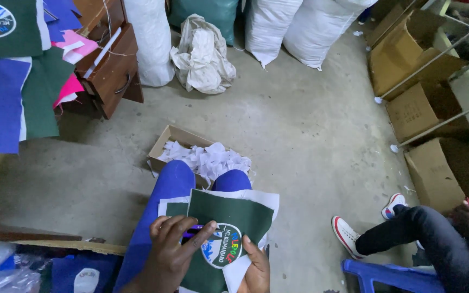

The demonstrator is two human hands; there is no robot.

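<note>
A dark green cloth piece (229, 214) with a round embroidered badge (222, 245) lies on my lap over a white backing sheet (259, 198). My left hand (172, 247) rests on the cloth's left side, fingers closed around a small purple tool (191, 232) beside the badge. My right hand (256, 266) grips the cloth's lower right edge next to the badge. My blue trousered legs (172, 182) show beneath the cloth.
A cardboard box (170, 137) of white scraps sits on the concrete floor in front of my knees. Another person's leg and white shoe (346, 234) sit at right on a blue stool (392, 274). Stacked cloth pieces (6, 97), a wooden cabinet (112, 65), white sacks and cartons surround.
</note>
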